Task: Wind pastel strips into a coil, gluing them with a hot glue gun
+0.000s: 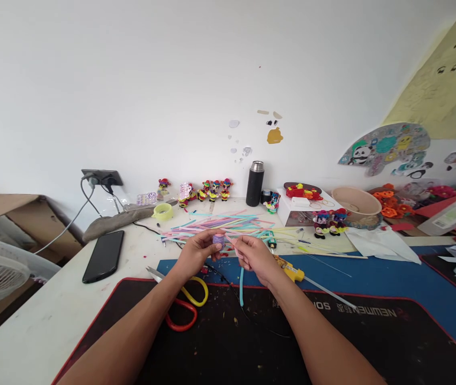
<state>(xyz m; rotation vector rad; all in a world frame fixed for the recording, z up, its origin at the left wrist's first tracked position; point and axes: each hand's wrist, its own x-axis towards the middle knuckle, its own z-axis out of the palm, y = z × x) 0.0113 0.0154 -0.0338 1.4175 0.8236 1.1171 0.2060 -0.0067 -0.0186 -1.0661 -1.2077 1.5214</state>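
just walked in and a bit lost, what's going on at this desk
A person's left hand holds a small purple piece, while the right hand pinches a pink strip beside it. Pastel strips lie heaped beyond the hands. Scissors lie partly on the black mat, and a yellow glue gun lies near the right wrist.

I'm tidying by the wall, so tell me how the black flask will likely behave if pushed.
Tall and narrow, the black flask would probably tip if pushed near its silver top. Its round body suggests it could roll once down. The metallic-looking top hints at a stiff shell that likely won't squash.
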